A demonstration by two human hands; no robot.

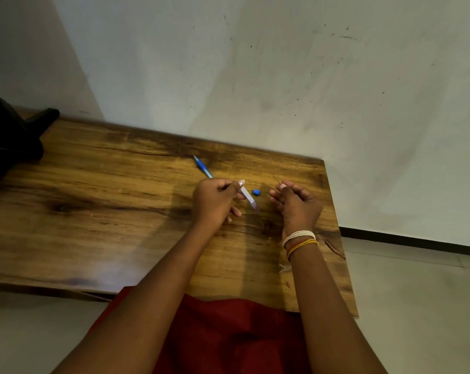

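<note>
My left hand (215, 202) grips a clear pen barrel (248, 197) above the wooden table (107, 201); the barrel slants down to the right past my thumb. A blue pen front section (202, 167) with its tip lies on the table just behind that hand, pointing up-left. A small blue cap (256, 192) sits on the table between my hands. My right hand (296, 205) has its fingers curled and pinches a thin dark refill (277, 180), which sticks up from the fingertips. Most of the refill is hidden in the fist.
The table stands against a pale wall (282, 76). A black object (12, 136) occupies the table's far left corner. The table's right edge runs close beside my right hand, with tiled floor (417, 292) beyond. Red clothing (228, 333) covers my lap at the near edge.
</note>
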